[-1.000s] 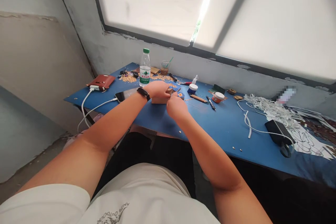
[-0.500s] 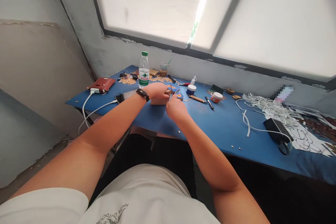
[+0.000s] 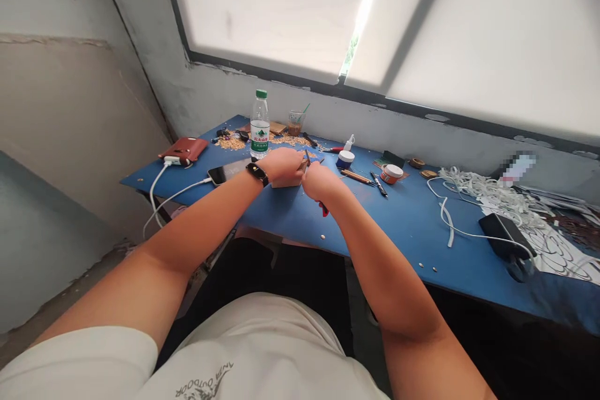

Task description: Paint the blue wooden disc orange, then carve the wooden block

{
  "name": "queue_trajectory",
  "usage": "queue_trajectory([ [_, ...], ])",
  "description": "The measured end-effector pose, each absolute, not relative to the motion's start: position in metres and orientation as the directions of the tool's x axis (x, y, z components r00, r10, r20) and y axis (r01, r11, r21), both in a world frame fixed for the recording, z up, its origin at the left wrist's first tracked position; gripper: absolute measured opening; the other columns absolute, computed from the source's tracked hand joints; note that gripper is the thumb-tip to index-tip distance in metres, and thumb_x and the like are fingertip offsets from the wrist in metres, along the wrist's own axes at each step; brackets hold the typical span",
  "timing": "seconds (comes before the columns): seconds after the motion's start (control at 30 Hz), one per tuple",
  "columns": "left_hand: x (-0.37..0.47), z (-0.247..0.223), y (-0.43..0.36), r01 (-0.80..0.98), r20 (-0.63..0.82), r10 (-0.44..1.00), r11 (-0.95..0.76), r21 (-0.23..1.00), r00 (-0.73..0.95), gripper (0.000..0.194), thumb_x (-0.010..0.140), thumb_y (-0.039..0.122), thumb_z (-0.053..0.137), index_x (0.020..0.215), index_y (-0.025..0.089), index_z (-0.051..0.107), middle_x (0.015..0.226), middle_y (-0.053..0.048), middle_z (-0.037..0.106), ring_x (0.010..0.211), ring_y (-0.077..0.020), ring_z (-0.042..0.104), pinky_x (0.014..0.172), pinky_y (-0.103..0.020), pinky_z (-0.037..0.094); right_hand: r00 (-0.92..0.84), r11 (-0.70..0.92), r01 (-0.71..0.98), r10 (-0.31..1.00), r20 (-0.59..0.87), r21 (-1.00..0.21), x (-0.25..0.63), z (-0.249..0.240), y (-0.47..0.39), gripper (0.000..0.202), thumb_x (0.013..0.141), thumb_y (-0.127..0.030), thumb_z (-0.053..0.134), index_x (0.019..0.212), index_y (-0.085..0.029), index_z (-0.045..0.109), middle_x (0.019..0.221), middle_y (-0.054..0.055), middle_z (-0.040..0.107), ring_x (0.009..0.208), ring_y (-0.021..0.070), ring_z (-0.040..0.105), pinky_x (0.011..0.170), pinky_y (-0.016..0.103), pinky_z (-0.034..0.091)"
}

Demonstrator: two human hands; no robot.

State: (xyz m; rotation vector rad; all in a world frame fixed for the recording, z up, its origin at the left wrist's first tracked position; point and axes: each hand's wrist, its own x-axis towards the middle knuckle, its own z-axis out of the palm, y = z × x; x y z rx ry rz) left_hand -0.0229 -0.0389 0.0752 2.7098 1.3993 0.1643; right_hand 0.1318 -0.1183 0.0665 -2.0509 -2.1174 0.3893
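My left hand, with a dark band at its wrist, is closed above a pale wooden block on the blue table. What its fingers grip is too small and covered to name. Right against it, my right hand is closed around a red-handled tool. The tool's red handle end sticks out below the palm, and dark thin metal shows above the fingers. Whether it is pliers or scissors I cannot make out. A blue patterned item lies partly hidden behind both hands.
A water bottle stands behind my left hand, near a phone on a cable. Jars, pens and a cup are farther back. White strips and a black adapter lie right.
My right hand has turned, so the red handle now shows below it. Both hands stay together over the block. The whole view has shifted slightly.
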Motion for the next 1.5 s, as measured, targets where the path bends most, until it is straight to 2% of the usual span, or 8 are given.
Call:
queue_trajectory([
  [0.17,-0.024,0.078,-0.035,0.792,0.038,0.796,-0.606,0.082,0.605,0.036,0.116,0.035,0.083,0.137,0.007,0.090,0.122,-0.025,0.093,0.106,-0.0352,0.078,0.095,-0.041,0.054,0.021,-0.046,0.945,0.997,-0.080,-0.322,0.124,0.061,-0.141,0.052,0.127,-0.017,0.053,0.174,0.003,0.054,0.162,0.042,0.079,0.146,0.0407,0.085,0.108,0.043,0.064],
  [0.47,-0.040,0.082,-0.019,0.790,0.073,0.797,-0.604,0.102,0.600,0.022,0.104,0.041,0.078,0.105,0.020,0.085,0.102,-0.015,0.086,0.102,-0.0355,0.078,0.091,-0.041,0.054,-0.031,0.015,0.950,0.998,-0.046,-0.313,0.132,0.068,-0.146,0.045,0.132,-0.024,0.043,0.168,-0.002,0.059,0.156,0.035,0.082,0.140,0.0400,0.081,0.100,0.040,0.055],
  [0.63,-0.059,0.072,-0.010,0.689,0.168,0.797,-0.591,0.420,0.580,0.017,0.099,0.039,0.075,0.094,0.024,0.068,0.093,-0.008,0.075,0.093,-0.0278,0.070,0.082,-0.037,0.050,-0.127,0.145,0.970,0.986,0.105,-0.194,0.149,0.074,-0.134,0.041,0.131,-0.029,0.045,0.161,-0.012,0.066,0.146,0.026,0.088,0.122,0.0370,0.083,0.092,0.038,0.049],
  [0.8,-0.069,0.045,-0.010,0.506,0.235,0.800,-0.545,0.669,0.552,0.024,0.092,0.046,0.067,0.100,0.024,0.069,0.102,-0.006,0.077,0.096,-0.0271,0.069,0.081,-0.037,0.054,-0.183,0.240,0.949,0.947,0.263,-0.205,0.178,0.060,-0.112,0.034,0.123,-0.028,0.047,0.145,-0.018,0.071,0.133,0.020,0.088,0.109,0.0345,0.078,0.091,0.037,0.046],
  [1.07,-0.071,0.002,0.001,0.288,0.244,0.853,-0.404,0.868,0.461,0.049,0.086,0.060,0.071,0.119,0.023,0.072,0.117,-0.009,0.083,0.112,-0.0308,0.080,0.099,-0.040,0.064,-0.267,0.425,0.726,0.899,0.347,-0.540,0.210,0.018,-0.103,0.020,0.118,-0.050,0.057,0.113,-0.031,0.060,0.088,-0.001,0.064,0.085,0.0259,0.058,0.089,0.038,0.048],
  [1.3,-0.070,0.003,-0.008,0.136,0.090,0.821,-0.200,0.970,0.563,0.065,0.088,0.055,0.097,0.141,0.021,0.084,0.138,-0.017,0.093,0.139,-0.0382,0.087,0.114,-0.044,0.068,-0.366,0.473,0.597,0.879,0.305,-0.648,0.217,0.018,-0.109,0.039,0.117,-0.068,0.066,0.106,-0.032,0.059,0.082,-0.006,0.051,0.078,0.0208,0.046,0.080,0.036,0.042],
  [1.4,-0.069,0.007,-0.011,0.133,0.093,0.788,-0.217,0.967,0.609,0.072,0.095,0.056,0.095,0.156,0.020,0.085,0.152,-0.021,0.092,0.154,-0.0423,0.083,0.125,-0.050,0.067,-0.433,0.481,0.614,0.868,0.242,-0.625,0.218,0.023,-0.110,0.036,0.116,-0.063,0.068,0.103,-0.031,0.059,0.079,-0.008,0.046,0.077,0.0196,0.042,0.079,0.034,0.039],
  [1.5,-0.064,0.006,-0.014,0.153,0.102,0.763,-0.255,0.955,0.639,0.089,0.103,0.055,0.091,0.182,0.018,0.073,0.168,-0.023,0.087,0.168,-0.0462,0.073,0.136,-0.055,0.061,-0.457,0.482,0.638,0.865,0.208,-0.600,0.216,0.028,-0.112,0.030,0.116,-0.053,0.067,0.100,-0.030,0.058,0.080,-0.008,0.047,0.080,0.0196,0.043,0.081,0.034,0.039],
])
